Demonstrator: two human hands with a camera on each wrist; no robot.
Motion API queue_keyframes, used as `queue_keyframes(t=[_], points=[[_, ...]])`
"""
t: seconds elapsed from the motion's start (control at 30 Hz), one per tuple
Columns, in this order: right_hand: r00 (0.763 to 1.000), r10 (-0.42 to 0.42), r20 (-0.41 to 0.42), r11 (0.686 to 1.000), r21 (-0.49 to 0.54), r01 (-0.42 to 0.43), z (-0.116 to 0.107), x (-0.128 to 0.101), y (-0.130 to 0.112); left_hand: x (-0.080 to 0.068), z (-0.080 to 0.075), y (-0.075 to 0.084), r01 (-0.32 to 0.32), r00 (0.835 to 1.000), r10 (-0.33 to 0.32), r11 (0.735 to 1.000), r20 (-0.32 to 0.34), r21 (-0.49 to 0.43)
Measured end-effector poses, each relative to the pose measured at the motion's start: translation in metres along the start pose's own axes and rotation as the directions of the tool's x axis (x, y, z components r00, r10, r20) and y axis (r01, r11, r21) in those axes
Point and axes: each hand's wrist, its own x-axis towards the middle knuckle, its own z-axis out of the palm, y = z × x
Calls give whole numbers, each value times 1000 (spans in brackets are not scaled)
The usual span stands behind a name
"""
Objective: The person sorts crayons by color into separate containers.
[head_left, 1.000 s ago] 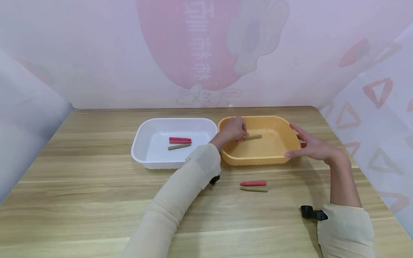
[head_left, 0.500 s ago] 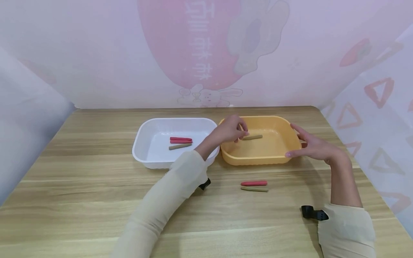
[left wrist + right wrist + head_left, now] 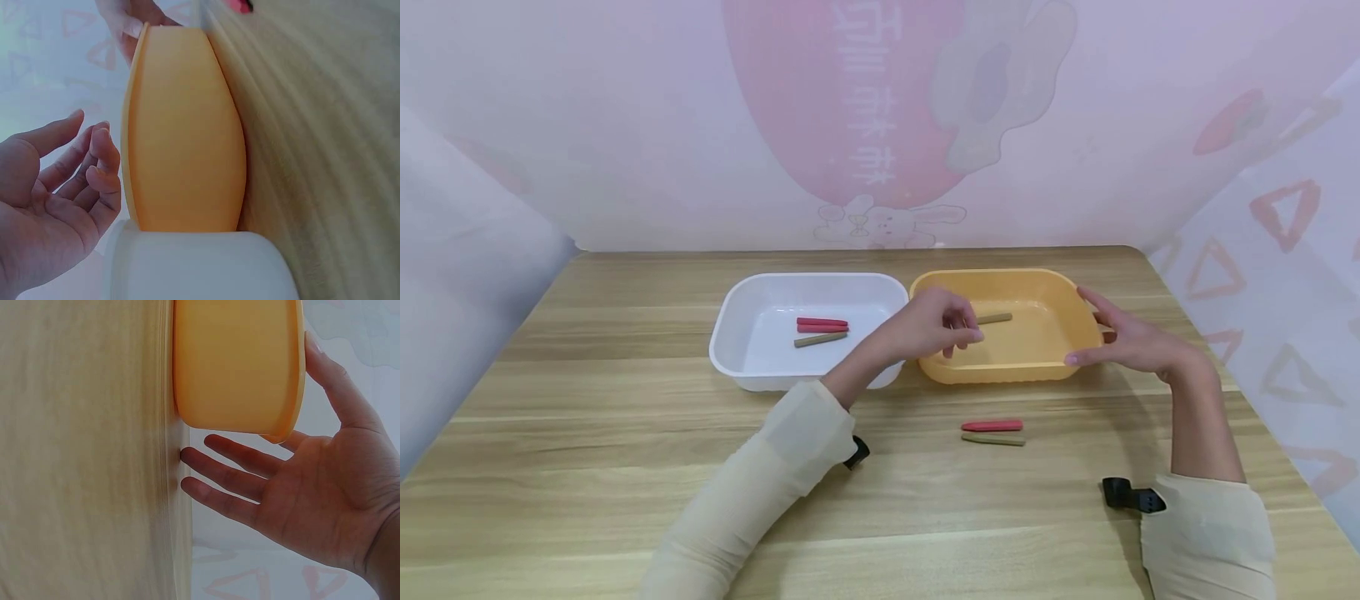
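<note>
In the head view, my left hand [image 3: 928, 325] hovers over the left side of the yellow tray [image 3: 1000, 367], partly hiding it. Its fingers are loosely bent, and the left wrist view shows nothing between them. An olive crayon-like stick [image 3: 996, 317] lies in that tray. My right hand [image 3: 1138, 340] rests at the tray's right end, thumb and index finger spread against the rim, the other fingers straight and apart from the wall in the right wrist view. The white tray [image 3: 737, 367] holds two red sticks [image 3: 822, 328] and an olive stick [image 3: 820, 339].
On the wooden table [image 3: 625, 450], in front of the yellow tray, a red stick [image 3: 992, 425] and an olive stick [image 3: 994, 439] lie side by side. The two trays stand next to each other. A printed backdrop [image 3: 647, 125] rises behind the table.
My left hand has drawn back from the olive stick in the yellow tray, moving up and toward me, its forearm swinging left. The stick stays there; my right hand keeps its place.
</note>
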Motion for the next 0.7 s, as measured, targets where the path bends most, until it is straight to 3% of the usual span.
queue_keyframes(t=[0.37, 0.7], points=[[1000, 2, -4, 1000, -4, -2, 0, 1, 1, -25, 14, 5, 19, 998, -14, 996, 59, -86], [1000, 10, -6, 1000, -15, -10, 0, 1, 2, -38, 29, 0, -43, 993, 45, 999, 109, -23]])
